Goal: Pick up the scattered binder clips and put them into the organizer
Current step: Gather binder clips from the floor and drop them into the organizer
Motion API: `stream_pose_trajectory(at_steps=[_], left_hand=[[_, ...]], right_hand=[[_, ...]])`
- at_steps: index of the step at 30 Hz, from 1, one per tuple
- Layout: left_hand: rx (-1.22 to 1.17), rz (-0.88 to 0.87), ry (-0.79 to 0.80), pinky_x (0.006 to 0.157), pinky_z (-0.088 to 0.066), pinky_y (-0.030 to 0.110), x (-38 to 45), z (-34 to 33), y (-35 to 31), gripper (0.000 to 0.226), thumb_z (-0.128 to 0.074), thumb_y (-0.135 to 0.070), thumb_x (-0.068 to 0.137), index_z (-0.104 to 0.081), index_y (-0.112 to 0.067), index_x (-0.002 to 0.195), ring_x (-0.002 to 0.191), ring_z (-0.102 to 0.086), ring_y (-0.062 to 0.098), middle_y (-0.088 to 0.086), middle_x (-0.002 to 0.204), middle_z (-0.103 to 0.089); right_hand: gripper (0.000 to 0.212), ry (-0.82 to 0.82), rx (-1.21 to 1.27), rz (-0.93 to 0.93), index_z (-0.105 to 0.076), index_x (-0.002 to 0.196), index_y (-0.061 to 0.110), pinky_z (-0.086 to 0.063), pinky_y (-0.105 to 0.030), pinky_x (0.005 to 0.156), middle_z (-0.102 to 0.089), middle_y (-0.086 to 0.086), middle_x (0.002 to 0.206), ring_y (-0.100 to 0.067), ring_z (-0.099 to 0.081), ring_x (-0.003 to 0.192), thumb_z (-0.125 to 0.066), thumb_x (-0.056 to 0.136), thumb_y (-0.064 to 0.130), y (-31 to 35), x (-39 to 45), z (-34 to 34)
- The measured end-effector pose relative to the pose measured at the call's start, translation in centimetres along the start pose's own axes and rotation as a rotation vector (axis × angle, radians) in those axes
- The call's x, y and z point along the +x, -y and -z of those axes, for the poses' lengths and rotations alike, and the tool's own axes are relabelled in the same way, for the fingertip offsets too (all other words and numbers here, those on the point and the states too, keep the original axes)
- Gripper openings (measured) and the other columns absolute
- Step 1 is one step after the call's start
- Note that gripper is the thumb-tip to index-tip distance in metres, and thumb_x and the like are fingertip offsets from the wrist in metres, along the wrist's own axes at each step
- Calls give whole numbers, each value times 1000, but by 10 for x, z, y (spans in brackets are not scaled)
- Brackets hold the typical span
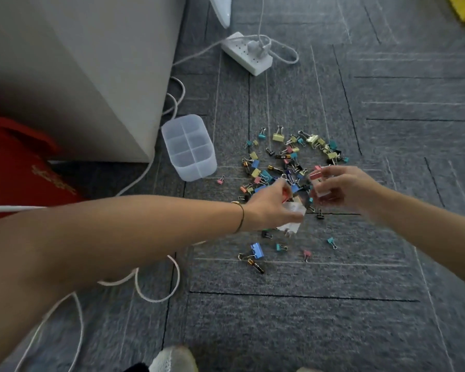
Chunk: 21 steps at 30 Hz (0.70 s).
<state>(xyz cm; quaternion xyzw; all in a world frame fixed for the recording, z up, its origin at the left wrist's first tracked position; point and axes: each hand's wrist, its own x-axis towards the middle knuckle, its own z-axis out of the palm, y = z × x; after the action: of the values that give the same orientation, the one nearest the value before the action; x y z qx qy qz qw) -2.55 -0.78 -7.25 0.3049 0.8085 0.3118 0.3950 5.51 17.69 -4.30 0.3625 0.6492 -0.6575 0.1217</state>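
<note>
**Dozens of clips on the carpet, both hands over the pile**

Dozens of coloured binder clips (293, 162) lie scattered on the grey carpet floor (306, 318), mostly in one loose heap at the middle of the view, with a few strays nearer the camera.

At the far left stands a red bag (19, 167) against a white cabinet (97, 63). White cables (156, 288) loop over the carpet below it. Just right of the cabinet's corner the clear plastic organizer (189, 147) stands upright on the floor, its compartments divided by thin walls; it sits near the left edge of the heap, with one pink clip (221, 180) lying just beside its base. Farther back a white power strip (247, 53) rests on the carpet.

The left hand (273, 206), with a thin bracelet (240, 217) at the wrist, reaches over the near side of the heap, its fingers curled round a crumpled white scrap (293, 217) and pinching something small and reddish. A blue clip (257, 249) lies below it, apart from the heap.

The right hand (341, 187) hovers over the heap's right side, fingers bent, pinching a pink-red clip (315, 175) at its fingertips, with a pale item tucked under the fingers that is too blurred to tell.
</note>
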Motion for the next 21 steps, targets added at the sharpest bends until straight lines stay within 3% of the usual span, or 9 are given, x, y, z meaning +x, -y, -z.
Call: stream_pose_trajectory(at_steps=[3, 5, 7, 9, 14, 16, 19, 21], left_hand=[[-148, 81, -120, 77, -51, 35, -3, 39, 17, 42, -80, -40, 84, -58, -22, 115, 90, -60, 18, -3, 101, -62], [-246, 129, -209, 84, -54, 38, -6, 65, 30, 32, -76, -39, 88, -64, -19, 110, 96, -65, 24, 2, 103, -67], [-336, 176, -314, 69, -52, 33, -10, 93, 45, 24, -69, -38, 94, -65, -17, 103, 83, -63, 22, 4, 94, -67], [-410, 232, -427, 52, -40, 25, -17, 121, 60, 23, -64, -39, 97, -64, -16, 93, 66, -54, 19, 4, 80, -60], [-460, 347, -623, 42, -36, 17, -32, 179, 97, 23, -63, -38, 97, -70, -16, 99, 58, -53, 18, 4, 75, -61], [-387, 347, -634, 43, -39, 19, -36, 195, 111, 19, -65, -37, 95, -72, -20, 102, 63, -58, 19, 3, 79, -65], [-290, 348, -580, 51, -42, 24, -35, 209, 120, 27, -68, -36, 92, -77, -16, 107, 73, -63, 22, 5, 86, -70], [-237, 345, -553, 52, -41, 25, -32, 212, 119, 31, -69, -34, 91, -78, -7, 104, 71, -61, 21, 5, 81, -68]], right_hand=[[5, 39, 7, 24, -63, 93, 7, -53, -31, 57, -66, -17, 80, -26, -67, 63, -61, 92, 2, 15, 16, -27], [3, 52, -41, 36, -63, 90, 7, -51, -31, 58, -64, -15, 77, -25, -65, 60, -63, 93, 8, 27, 27, -48], [4, 66, -139, 60, -65, 91, 6, -52, -29, 56, -63, -14, 79, -24, -65, 61, -67, 91, 9, 39, 37, -71], [5, 107, -242, 92, -65, 90, 6, -52, -28, 58, -63, -10, 75, -19, -64, 59, -69, 90, 9, 51, 46, -97], [24, 56, -426, 182, -57, 72, 9, -40, -32, 56, -44, -4, 54, -18, -42, 48, -69, 90, 20, 63, 82, -157], [25, -34, -513, 211, -65, 82, 4, -42, -35, 61, -54, -6, 63, -20, -49, 57, -69, 88, 28, 66, 97, -177], [37, -113, -612, 235, -61, 116, 14, -54, -43, 88, -66, -2, 102, -23, -64, 94, -65, 89, 40, 69, 111, -198], [46, -98, -641, 227, -56, 129, 16, -56, -46, 90, -67, -2, 111, -23, -68, 99, -64, 89, 38, 71, 116, -208]])
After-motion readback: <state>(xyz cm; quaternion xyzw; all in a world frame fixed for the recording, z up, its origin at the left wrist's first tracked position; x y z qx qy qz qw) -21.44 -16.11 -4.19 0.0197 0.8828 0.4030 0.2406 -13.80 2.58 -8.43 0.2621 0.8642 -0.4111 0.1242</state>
